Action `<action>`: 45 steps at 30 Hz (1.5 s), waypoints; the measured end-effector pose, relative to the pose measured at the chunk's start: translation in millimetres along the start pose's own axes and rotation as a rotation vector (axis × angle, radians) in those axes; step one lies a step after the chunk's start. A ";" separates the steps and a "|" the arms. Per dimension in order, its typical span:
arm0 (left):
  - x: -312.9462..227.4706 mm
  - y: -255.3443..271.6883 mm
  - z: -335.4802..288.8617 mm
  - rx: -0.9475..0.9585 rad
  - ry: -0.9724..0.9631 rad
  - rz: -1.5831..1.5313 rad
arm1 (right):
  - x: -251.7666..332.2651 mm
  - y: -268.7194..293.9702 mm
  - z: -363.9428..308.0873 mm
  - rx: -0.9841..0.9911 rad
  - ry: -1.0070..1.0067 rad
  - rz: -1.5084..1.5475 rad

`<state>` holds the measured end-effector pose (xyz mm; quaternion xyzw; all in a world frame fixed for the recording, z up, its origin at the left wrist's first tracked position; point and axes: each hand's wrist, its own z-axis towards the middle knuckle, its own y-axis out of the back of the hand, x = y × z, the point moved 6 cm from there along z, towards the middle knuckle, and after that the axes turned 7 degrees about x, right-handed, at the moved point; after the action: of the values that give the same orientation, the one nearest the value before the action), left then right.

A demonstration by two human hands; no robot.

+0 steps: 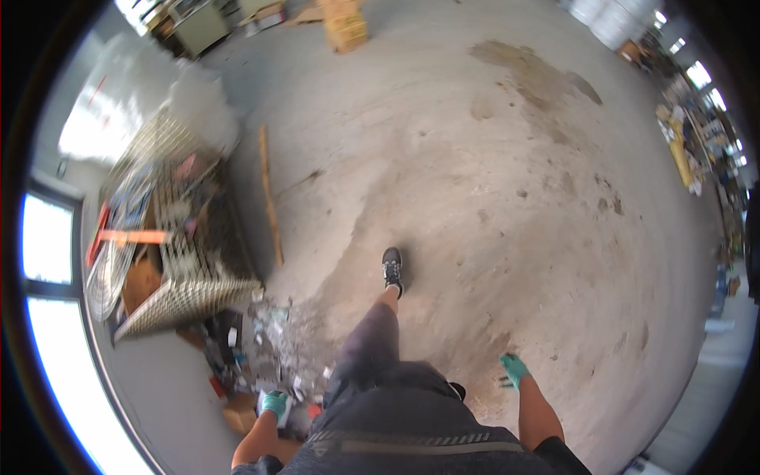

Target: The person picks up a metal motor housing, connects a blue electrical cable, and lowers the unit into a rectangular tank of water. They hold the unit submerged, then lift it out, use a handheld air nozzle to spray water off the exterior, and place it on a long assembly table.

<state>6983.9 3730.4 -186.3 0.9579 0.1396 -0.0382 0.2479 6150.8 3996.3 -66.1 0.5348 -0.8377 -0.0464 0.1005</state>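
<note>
My left hand (275, 403), in a green glove, hangs low beside my hip, above scattered litter (277, 340). Its fingers are too small and foreshortened to show whether they are curled round anything. On the other side, my right hand (514, 370) wears a matching green glove with dark fingertips. Its fingers are apart, and nothing shows in them. Below it lies the concrete floor (459, 222). One of my legs is stretched forward, its dark shoe (392, 267) on the floor.
A wire mesh cage (190, 305) with mixed scrap stands at the left, near large translucent plastic bags (119, 103). A long wooden stick (270, 194) lies beside it. Yellow boxes (345, 30) stand far ahead. A cardboard box (240, 413) sits near my left hand. Piled goods (681, 146) line the right.
</note>
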 end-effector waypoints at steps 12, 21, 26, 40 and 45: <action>-889.2 366.7 216.5 -0.207 -0.494 -0.077 | 108.1 35.5 -1.1 0.040 -0.309 -0.004; -1396.1 437.6 226.5 -0.046 -1.256 0.180 | 424.9 75.7 208.5 0.167 -0.215 0.282; -1308.6 520.6 407.4 -0.088 -0.690 0.251 | 787.1 219.5 269.1 0.063 0.024 -0.468; -1549.9 770.7 658.8 -0.003 -0.235 0.158 | 1524.7 438.3 370.5 -0.267 0.433 -0.107; -1930.3 948.7 719.4 0.084 -0.644 -0.440 | 1617.7 393.0 335.3 -0.083 0.263 -0.609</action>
<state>5403.3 2106.1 -99.8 0.8534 0.2549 -0.3949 0.2254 5069.7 2688.2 -128.2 0.7573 -0.6168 -0.0389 0.2108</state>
